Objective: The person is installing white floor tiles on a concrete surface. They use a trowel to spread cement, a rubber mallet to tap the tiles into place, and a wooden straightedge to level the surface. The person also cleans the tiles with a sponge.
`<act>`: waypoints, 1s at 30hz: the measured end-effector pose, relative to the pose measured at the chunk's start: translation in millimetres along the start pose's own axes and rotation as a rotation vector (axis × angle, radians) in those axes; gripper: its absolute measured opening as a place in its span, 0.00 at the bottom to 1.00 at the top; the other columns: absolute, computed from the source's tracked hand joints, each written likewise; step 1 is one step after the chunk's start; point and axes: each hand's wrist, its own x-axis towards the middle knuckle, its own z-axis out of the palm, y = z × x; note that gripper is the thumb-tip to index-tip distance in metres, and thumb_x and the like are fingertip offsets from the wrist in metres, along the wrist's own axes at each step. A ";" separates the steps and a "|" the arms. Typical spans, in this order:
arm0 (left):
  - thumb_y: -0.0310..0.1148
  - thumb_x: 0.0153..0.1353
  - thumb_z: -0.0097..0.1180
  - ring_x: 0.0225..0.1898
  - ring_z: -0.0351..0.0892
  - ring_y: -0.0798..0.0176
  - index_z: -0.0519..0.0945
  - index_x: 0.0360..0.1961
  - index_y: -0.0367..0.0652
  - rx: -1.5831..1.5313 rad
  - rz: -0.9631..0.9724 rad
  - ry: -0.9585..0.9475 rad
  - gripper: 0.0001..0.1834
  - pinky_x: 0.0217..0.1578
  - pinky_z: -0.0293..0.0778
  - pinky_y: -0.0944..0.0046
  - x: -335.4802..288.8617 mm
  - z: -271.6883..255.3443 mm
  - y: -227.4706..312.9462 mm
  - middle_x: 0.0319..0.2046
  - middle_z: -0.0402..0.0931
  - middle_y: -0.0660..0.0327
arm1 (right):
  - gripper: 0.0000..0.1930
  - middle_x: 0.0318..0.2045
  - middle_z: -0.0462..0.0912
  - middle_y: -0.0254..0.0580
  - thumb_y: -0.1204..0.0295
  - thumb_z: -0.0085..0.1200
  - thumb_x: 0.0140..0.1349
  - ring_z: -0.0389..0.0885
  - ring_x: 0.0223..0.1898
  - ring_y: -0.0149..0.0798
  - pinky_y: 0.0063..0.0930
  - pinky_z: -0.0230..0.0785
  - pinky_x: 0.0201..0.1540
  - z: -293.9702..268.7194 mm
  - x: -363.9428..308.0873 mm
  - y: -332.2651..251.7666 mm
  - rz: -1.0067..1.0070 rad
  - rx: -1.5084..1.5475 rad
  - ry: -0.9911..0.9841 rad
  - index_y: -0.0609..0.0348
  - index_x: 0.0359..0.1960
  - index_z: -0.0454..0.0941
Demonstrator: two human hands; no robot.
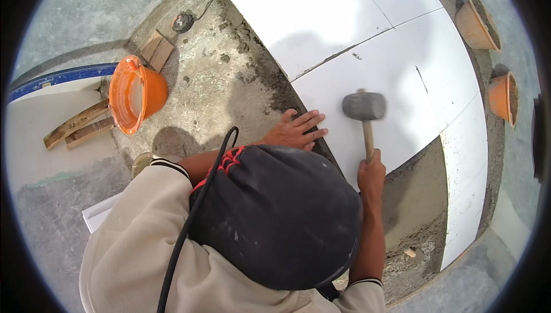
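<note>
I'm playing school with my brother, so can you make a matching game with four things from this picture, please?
Things:
1. Left hand
2. Right hand
3. Hammer head
4. Bucket nearest the left side

Clues:
A. Dark grey
B. Fingers spread at the edge of a white tile
C. Orange
D. Wrapped around a wooden handle

Right pairs: 1-B, 2-D, 3-A, 4-C

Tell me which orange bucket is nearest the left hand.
The bucket beside the wooden pieces; the other three stand farther away, right of the tiles.
</note>
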 end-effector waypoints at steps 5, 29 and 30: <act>0.46 0.74 0.56 0.81 0.56 0.60 0.73 0.74 0.62 -0.018 0.007 0.006 0.28 0.69 0.56 0.40 -4.1 3.0 -1.4 0.79 0.62 0.63 | 0.12 0.29 0.83 0.51 0.72 0.56 0.72 0.84 0.29 0.51 0.42 0.76 0.37 -12.8 -3.3 -29.0 0.079 0.517 0.429 0.68 0.49 0.73; 0.57 0.74 0.55 0.83 0.50 0.56 0.71 0.76 0.68 -0.119 -0.040 0.069 0.32 0.81 0.48 0.47 85.1 -2.9 -32.2 0.82 0.55 0.60 | 0.22 0.40 0.86 0.62 0.67 0.57 0.72 0.88 0.40 0.61 0.51 0.78 0.47 0.5 28.7 -14.7 0.293 0.566 0.408 0.69 0.60 0.69; 0.57 0.74 0.55 0.83 0.50 0.56 0.72 0.76 0.68 -0.124 -0.048 0.067 0.31 0.81 0.48 0.46 84.2 -3.6 -31.2 0.82 0.55 0.59 | 0.20 0.37 0.86 0.60 0.67 0.56 0.74 0.87 0.38 0.58 0.49 0.78 0.47 5.1 28.0 -4.4 0.250 0.318 0.240 0.68 0.59 0.69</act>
